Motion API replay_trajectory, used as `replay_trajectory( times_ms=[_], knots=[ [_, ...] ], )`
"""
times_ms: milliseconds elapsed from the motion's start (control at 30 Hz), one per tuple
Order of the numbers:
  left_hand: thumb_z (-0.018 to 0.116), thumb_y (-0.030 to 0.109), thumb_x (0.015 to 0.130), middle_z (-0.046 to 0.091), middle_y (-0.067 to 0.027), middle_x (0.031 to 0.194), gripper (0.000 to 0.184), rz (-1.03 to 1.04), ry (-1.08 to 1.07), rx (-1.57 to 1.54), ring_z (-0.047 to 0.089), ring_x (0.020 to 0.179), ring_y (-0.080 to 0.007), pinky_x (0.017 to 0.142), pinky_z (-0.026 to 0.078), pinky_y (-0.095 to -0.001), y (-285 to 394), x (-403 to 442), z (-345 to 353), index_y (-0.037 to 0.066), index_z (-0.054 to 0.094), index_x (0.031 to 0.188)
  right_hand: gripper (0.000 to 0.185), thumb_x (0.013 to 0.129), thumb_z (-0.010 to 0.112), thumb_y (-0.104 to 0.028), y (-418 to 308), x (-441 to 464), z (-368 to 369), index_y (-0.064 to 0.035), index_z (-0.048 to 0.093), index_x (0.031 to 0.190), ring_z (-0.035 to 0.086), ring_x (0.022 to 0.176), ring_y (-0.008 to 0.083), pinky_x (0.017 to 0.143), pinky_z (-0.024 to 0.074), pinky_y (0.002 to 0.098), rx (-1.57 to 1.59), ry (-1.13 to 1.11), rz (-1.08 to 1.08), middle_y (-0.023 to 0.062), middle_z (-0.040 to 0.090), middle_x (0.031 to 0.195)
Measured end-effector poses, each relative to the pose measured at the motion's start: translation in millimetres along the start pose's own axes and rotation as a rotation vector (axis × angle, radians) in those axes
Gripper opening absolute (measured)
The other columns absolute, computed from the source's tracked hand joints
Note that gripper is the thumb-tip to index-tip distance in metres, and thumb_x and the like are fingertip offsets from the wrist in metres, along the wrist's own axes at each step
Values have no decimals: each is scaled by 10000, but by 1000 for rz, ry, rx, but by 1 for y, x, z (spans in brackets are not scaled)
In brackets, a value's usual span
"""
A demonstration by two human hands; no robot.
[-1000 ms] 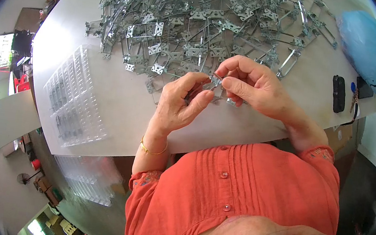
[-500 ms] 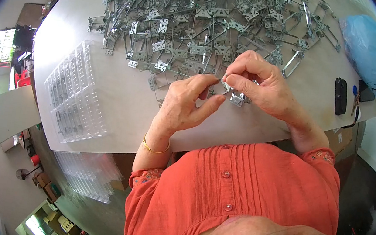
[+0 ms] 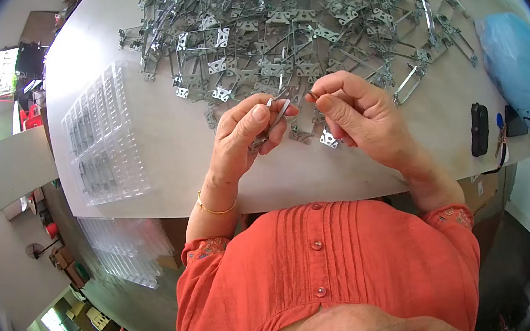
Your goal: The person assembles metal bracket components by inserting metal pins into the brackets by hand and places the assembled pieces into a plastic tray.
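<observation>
My left hand is wrapped round a thin metal linkage, whose bright ends stick out past the thumb and fingers. To its right, my right hand pinches a small dark piece between thumb and forefinger; its shape is too small to tell. The two hands are a short gap apart. Just beyond them lies a large tangled pile of metal brackets and rods. One bright bracket rests on the table below my right fingers.
Clear plastic trays lie at the left of the table, with more trays below its edge. At the right are a blue plastic bag, a black case and keys.
My left hand has turned and drawn back left, now showing the metal linkage in its grip. The hands, close together around a metal part before, are now farther apart.
</observation>
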State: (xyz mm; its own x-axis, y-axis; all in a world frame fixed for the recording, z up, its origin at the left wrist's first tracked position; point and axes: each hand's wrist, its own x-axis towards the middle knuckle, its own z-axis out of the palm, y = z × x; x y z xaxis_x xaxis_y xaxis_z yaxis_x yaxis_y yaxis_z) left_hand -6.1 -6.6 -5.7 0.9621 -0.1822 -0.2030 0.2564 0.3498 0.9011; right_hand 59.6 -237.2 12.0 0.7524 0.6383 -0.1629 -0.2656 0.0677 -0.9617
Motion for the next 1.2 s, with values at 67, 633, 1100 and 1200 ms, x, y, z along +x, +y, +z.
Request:
replay_trajectory(
  times_ms=[67, 633, 1100, 1200],
  knots=[
    [541, 424, 1057, 528, -4, 699, 520, 8, -8, -8, 380, 575, -65, 526, 294, -228, -2, 0, -1, -76, 653, 1151, 192, 1064, 594, -218, 0, 0, 2, -82, 629, 1194, 495, 620, 21, 543, 403, 201, -41, -9, 37, -34, 574, 728],
    [597, 314, 1050, 535, 38, 720, 372, 99, -6, 270, 431, 633, -35, 549, 336, -202, -6, -1, -7, -37, 681, 1138, 259, 1081, 549, -223, -2, 0, 0, -52, 559, 1276, 521, 625, 49, 558, 429, 210, 22, -55, 127, -4, 600, 779],
    [680, 321, 997, 607, -8, 766, 357, 102, -163, 464, 505, 673, -69, 595, 409, -246, -4, -2, -6, -26, 668, 1077, 258, 1080, 550, -278, 0, 7, -8, -33, 583, 1155, 588, 599, 94, 546, 483, 242, 218, -186, 273, 28, 646, 768],
    [692, 326, 987, 628, -29, 785, 365, 90, -217, 502, 529, 679, -82, 605, 435, -259, 1, -2, 0, -26, 673, 1080, 214, 1076, 552, -258, -1, 5, -9, -47, 588, 1067, 579, 577, 93, 525, 477, 248, 118, -168, 267, 22, 637, 728]
  ],
)
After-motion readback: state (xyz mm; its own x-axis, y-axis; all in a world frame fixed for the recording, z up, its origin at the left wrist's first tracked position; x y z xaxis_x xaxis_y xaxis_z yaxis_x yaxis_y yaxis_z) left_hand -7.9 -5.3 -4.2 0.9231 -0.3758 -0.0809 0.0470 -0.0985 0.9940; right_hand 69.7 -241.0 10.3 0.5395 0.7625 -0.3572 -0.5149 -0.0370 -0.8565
